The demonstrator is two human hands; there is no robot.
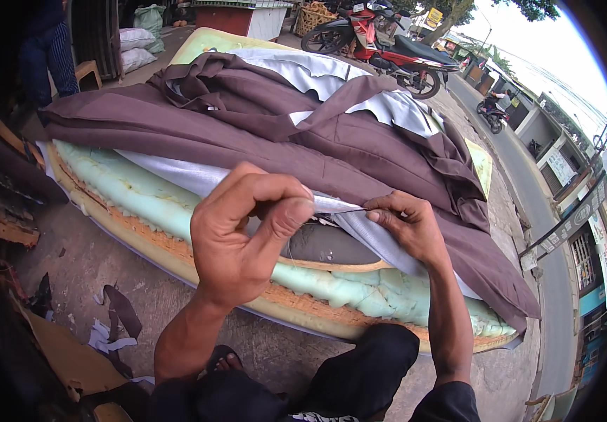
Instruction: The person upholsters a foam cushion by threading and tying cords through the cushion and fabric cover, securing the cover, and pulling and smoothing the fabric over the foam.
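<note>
A large padded furniture piece with pale green foam (388, 295) lies in front of me, brown fabric (275, 155) with a whitish backing draped over it. My right hand (409, 224) pinches the fabric's edge between thumb and fingers, where a thin dark strip shows. Close by on the left, my left hand (251, 235) is raised with thumb and forefinger pressed together. Whatever it pinches is too small to make out. A faint thread seems to hang below its fingertips. Under the hands a dark grey panel (331, 244) shows between the fabric and foam.
Fabric scraps (117, 316) litter the concrete ground at lower left. Beyond the padded piece stands a red motorcycle (388, 49), with a road (483, 112) and a rider at right. A person in dark trousers (57, 56) is at far left, near white sacks (135, 49).
</note>
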